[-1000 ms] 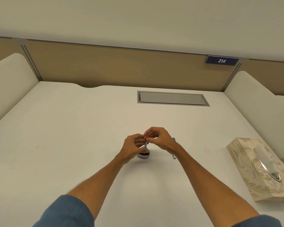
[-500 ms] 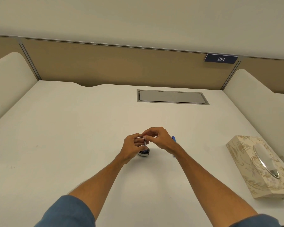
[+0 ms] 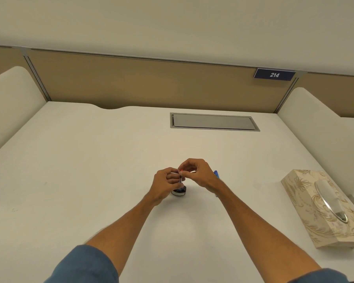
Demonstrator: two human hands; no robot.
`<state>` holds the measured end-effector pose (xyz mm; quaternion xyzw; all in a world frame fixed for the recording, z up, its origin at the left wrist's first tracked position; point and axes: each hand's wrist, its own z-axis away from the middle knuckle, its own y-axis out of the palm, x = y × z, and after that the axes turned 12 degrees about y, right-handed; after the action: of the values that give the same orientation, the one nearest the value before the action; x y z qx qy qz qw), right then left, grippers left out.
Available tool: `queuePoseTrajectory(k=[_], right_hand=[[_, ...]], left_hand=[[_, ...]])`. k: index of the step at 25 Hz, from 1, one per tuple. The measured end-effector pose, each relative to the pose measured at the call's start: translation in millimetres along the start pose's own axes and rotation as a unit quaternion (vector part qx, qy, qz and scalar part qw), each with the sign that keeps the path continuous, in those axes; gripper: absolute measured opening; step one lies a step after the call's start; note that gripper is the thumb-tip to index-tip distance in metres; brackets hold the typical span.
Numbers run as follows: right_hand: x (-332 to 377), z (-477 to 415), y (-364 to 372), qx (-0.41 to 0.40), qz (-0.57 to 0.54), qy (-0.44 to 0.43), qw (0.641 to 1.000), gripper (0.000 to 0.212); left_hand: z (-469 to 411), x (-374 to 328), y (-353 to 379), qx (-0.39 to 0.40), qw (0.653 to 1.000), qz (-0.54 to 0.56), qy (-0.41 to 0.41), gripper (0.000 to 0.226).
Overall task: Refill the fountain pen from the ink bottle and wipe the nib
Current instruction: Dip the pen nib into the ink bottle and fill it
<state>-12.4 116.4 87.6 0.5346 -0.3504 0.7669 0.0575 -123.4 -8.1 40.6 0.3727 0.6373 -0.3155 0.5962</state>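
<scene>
White desk [image 3: 90, 160] w/ grey cable hatch [image 3: 213, 121] set in at the back, tan partition [image 3: 141, 82] behind it, plate "214" [image 3: 274, 74] top R, white side dividers [image 3: 8, 99]. Floral tissue box [image 3: 307, 205] at R edge. Mid-desk: ink bottle [image 3: 179, 190], fountain pen [image 3: 180, 177] upright over it, nib end down. Left hand [image 3: 166, 183] fingers curl round pen; right hand [image 3: 199, 173] pinches its top. Blue pen part [image 3: 216, 173] just behind R wrist.

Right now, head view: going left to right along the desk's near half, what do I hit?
Left hand → right hand → blue pen part → tissue box. Skipped: fountain pen, pinched by both hands, and ink bottle beneath them; both overlap the hands.
</scene>
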Motion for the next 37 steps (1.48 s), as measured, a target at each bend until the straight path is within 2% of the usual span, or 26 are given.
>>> queuePoseTrajectory(k=[23, 37], right_hand=[[0.3, -0.7, 0.0, -0.012, -0.005, -0.004, 1.0, 0.007], [1.7, 0.0, -1.6, -0.005, 0.0, -0.003, 1.0, 0.012]], left_hand=[[-0.9, 0.8, -2.2, 0.004, 1.0, 0.012, -0.001, 0.036], [-1.8, 2.5, -5.1, 0.007, 1.0, 0.005, -0.007, 0.038]])
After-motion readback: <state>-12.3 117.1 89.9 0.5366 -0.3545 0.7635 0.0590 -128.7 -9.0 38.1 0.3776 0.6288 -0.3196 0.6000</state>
